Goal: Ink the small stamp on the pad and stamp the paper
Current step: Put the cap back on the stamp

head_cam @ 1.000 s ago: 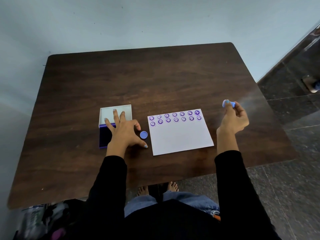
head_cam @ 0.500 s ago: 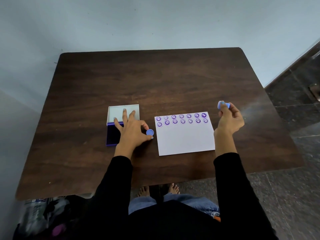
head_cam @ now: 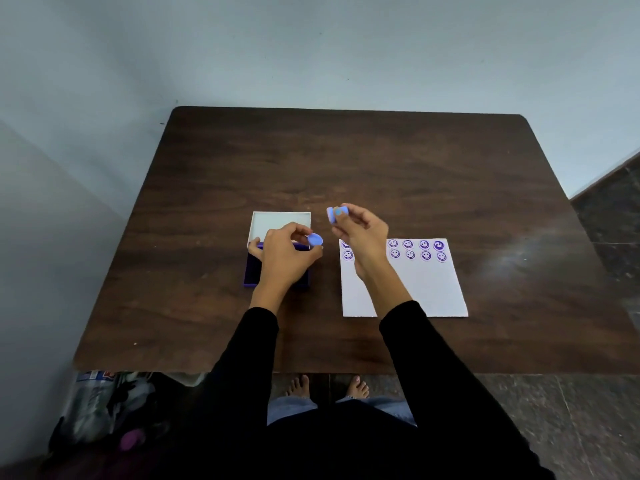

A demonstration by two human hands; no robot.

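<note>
Dark wood-grain desk, filling the middle of the frame. Item: ink pad, purple, white lid raised, left of centre, partly under your left hand. Left fingers pinched closed on a round blue cap, held above the pad's right edge. Item: small stamp, blue, raised clear of the desk at frame centre, between pad and paper; your right hand has its fingers closed around it. Item: paper, white, flat, right of centre, two rows of purple smiley prints along its top edge, some hidden by your right wrist.
</note>
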